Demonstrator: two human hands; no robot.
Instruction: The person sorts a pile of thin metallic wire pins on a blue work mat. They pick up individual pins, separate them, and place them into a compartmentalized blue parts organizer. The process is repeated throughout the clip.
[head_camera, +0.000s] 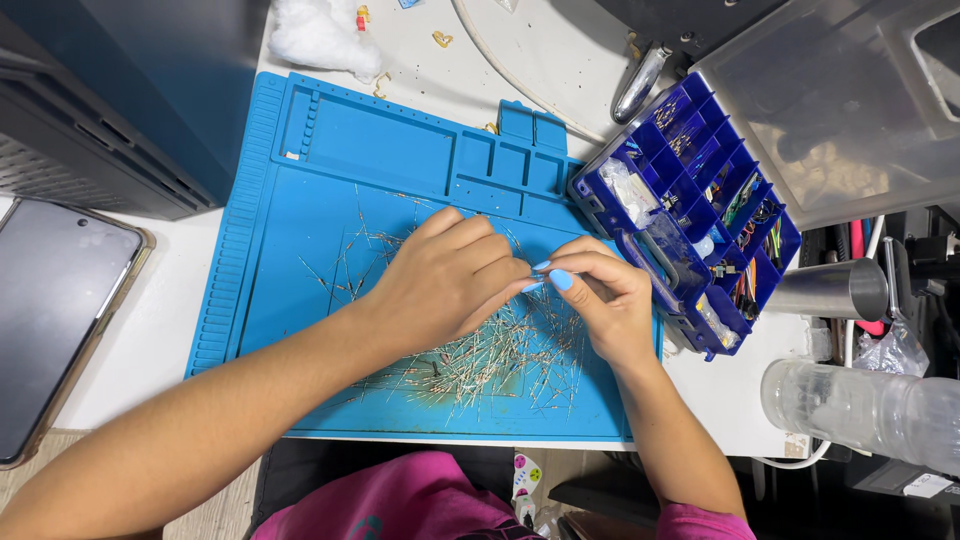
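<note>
Hands pinching thin wire-leaded parts over a blue mat

Wire-leaded parts (490, 355), thin, stiff and pale with small bodies, lie in a loose heap across the lower middle of a blue rubbery work mat (300, 230). The mat has a ribbed left border and moulded rectangular trays along its upper edge, and it lies flat on a white table (150, 330). A stain discolours the mat under the heap.

Left of the heap the mat's surface is mostly bare. At the frame's right, a dark blue plastic compartment box (690, 200), its clear lid thrown open, butts against the mat's right edge. A phone (55, 310) lies at the far left and a tuft of white fluff (320, 35) at the top.

Both forearms come in from the bottom of the frame. The left hand (440, 280) is curled palm down, fingers bunched to a pinch; the right hand (605, 295), with pale blue nails, meets it fingertip to fingertip at frame centre, just above the heap. Whatever they hold between them is too fine to make out.
</note>
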